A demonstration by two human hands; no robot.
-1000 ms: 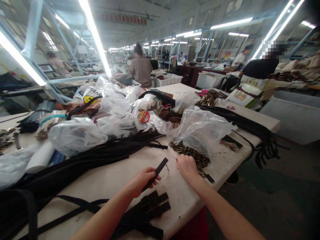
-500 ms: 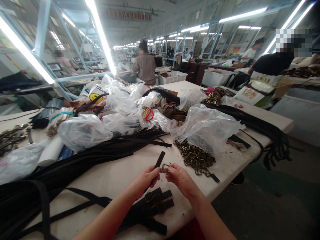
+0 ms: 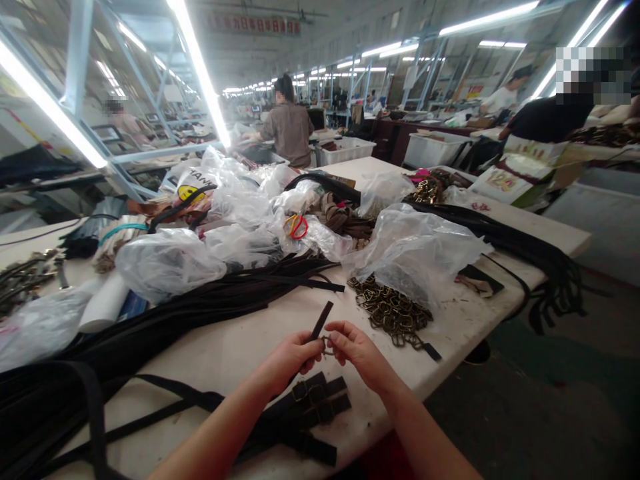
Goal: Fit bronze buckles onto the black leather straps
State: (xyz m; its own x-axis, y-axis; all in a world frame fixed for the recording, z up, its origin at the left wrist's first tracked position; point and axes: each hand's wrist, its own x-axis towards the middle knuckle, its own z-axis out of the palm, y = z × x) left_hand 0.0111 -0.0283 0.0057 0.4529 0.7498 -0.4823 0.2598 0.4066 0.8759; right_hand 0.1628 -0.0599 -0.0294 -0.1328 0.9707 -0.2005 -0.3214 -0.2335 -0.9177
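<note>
Pinched in my left hand [image 3: 297, 357] is a black strap [image 3: 321, 321], its free end pointing up and away from me. My right hand [image 3: 354, 350] grips a small metal buckle [image 3: 327, 345], which sits between the fingertips of both hands, close beside the strap. Below my hands lie several black straps with buckles [image 3: 317, 395], stacked across each other. To the right of my hands is a pile of bronze-coloured buckles [image 3: 393, 312], partly under a clear plastic bag [image 3: 417, 250].
A long bundle of black straps [image 3: 165, 320] covers the table's left side. Scissors with red and yellow handles [image 3: 297, 227] lie among plastic bags behind. More black straps [image 3: 500, 233] hang over the right edge. A person [image 3: 289, 127] stands beyond the table.
My right fingers have shifted and curled over the buckle, which has turned and is now more hidden. The person beyond the table has stretched an arm to the left.
</note>
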